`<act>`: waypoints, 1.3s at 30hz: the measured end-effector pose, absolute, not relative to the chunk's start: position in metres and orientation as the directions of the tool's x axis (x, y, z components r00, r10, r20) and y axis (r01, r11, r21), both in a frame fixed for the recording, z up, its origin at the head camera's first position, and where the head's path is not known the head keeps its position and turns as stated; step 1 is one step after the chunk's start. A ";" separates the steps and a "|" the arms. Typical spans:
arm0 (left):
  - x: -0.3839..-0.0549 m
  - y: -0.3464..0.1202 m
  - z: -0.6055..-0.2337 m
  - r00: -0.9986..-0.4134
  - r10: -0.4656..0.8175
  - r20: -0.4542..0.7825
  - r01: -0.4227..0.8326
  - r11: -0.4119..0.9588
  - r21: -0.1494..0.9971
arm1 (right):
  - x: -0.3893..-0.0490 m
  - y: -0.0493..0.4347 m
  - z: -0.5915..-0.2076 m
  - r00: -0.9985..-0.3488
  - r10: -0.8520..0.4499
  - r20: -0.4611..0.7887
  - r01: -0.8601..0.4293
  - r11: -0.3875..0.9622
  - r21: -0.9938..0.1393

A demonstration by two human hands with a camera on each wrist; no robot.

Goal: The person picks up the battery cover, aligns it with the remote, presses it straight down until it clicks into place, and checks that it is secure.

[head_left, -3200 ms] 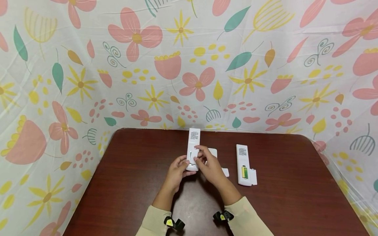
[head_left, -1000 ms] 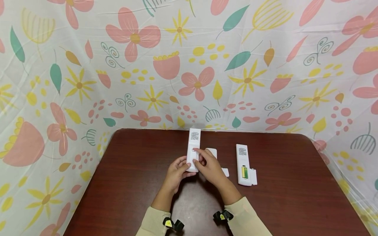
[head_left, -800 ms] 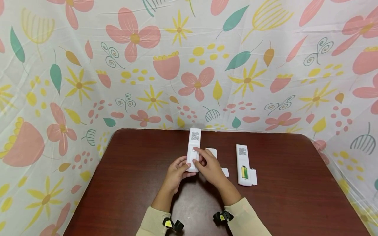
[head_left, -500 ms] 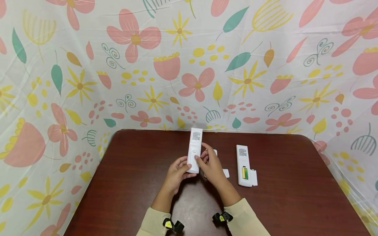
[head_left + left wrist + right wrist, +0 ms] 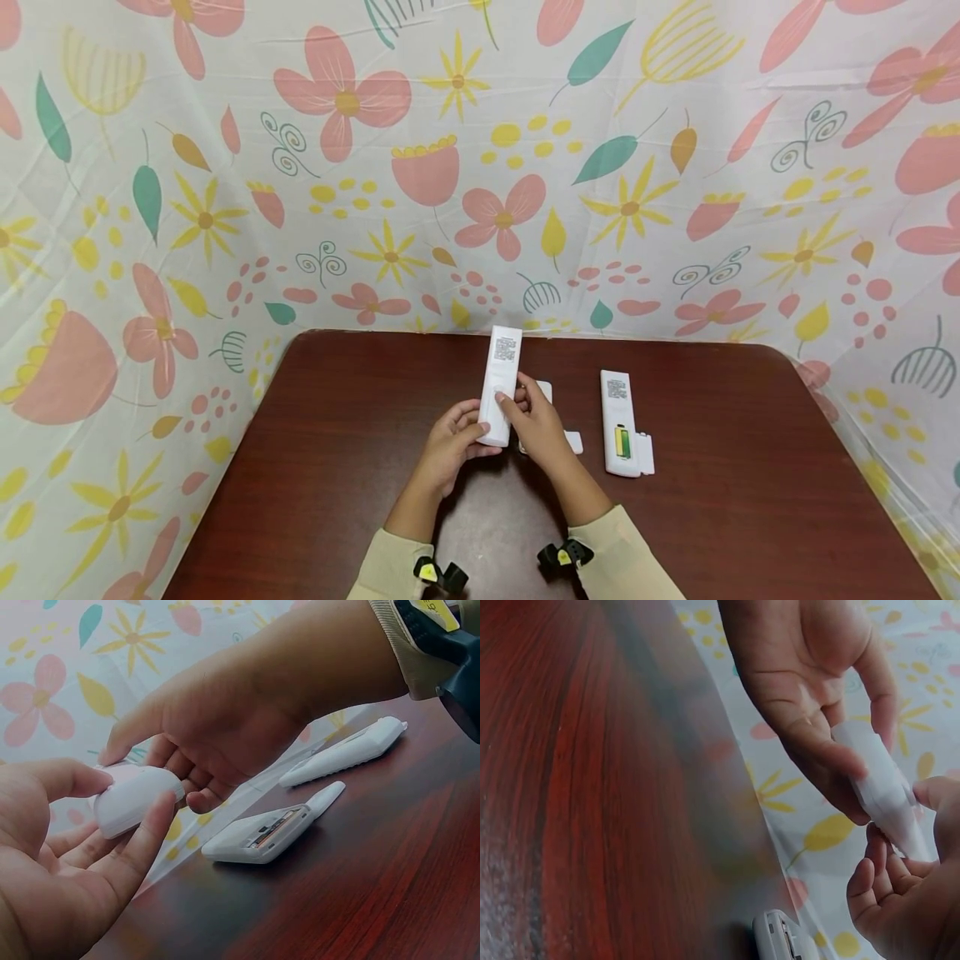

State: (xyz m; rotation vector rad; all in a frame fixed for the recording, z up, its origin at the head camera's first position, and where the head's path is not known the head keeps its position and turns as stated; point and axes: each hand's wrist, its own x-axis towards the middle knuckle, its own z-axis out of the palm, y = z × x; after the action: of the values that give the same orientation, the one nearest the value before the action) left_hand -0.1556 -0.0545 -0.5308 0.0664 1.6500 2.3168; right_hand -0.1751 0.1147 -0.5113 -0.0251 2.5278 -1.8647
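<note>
A white remote control (image 5: 501, 375) is held up over the table with its back, which bears a printed label, facing up. Its battery cover (image 5: 495, 408) lies flush in the back. My left hand (image 5: 452, 442) grips the lower end, thumb on top and fingers underneath, as the left wrist view also shows. From the other side my right hand (image 5: 538, 425) holds it, thumb on the back near the cover's top and the other fingers at the right edge. Much of the right hand's grip is hidden underneath in the head view.
Behind the right hand lies a white device (image 5: 251, 836) with an open battery compartment and a loose cover (image 5: 573, 442). Further right, another white remote (image 5: 617, 400) shows green and yellow batteries (image 5: 622, 442), its cover (image 5: 643, 454) alongside. A floral cloth (image 5: 502, 250) hangs behind the brown table (image 5: 360, 392).
A dark gap beside the battery cover has gone; the cover now sits flush. My right index finger has left the back for the side. The remote has shifted and tilted slightly right.
</note>
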 end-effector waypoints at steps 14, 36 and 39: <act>-0.155 -0.053 -0.531 -0.945 0.303 -0.122 -0.213 -0.287 0.934 | -0.175 0.113 -0.512 -0.998 -0.013 -0.064 0.062 0.099 -0.993; -0.154 -0.052 -0.532 -0.938 0.323 -0.125 -0.215 -0.259 0.942 | -0.172 0.115 -0.512 -0.994 -0.027 -0.107 0.106 0.035 -0.994; -0.153 -0.053 -0.533 -0.938 0.324 -0.123 -0.211 -0.253 0.944 | -0.172 0.115 -0.513 -0.994 -0.032 -0.104 0.103 0.028 -0.994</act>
State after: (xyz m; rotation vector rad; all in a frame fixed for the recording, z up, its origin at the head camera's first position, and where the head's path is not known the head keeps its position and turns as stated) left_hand -0.1533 -0.0526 -0.5328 0.1365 1.6688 2.2456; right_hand -0.1721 0.1152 -0.5125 0.0750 2.1802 -2.1240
